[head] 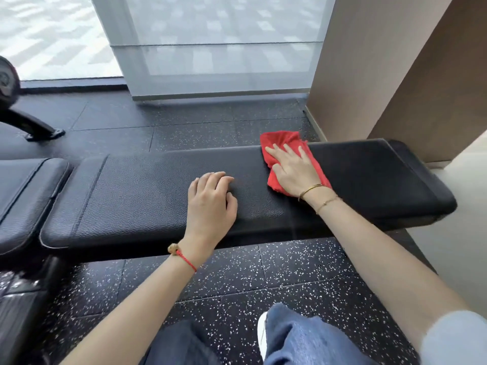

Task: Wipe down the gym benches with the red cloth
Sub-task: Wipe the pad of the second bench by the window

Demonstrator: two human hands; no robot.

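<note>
A long black padded gym bench (147, 191) runs across the middle of the head view. My right hand (292, 169) lies flat on the red cloth (279, 140), fingers spread, pressing it onto the bench top right of centre. The cloth's far edge hangs a little past the bench's back edge. My left hand (210, 201) rests on the bench pad left of the cloth, fingers loosely curled and holding nothing. A second black pad (23, 191) adjoins the bench at the left edge.
Black speckled rubber floor tiles (237, 280) lie around the bench. A brown wall panel (382, 75) stands close behind the bench's right end. A window with a grey blind (218, 48) is behind. A black machine foot (39, 127) sits at far left. My jeans-clad knees (303, 338) are below.
</note>
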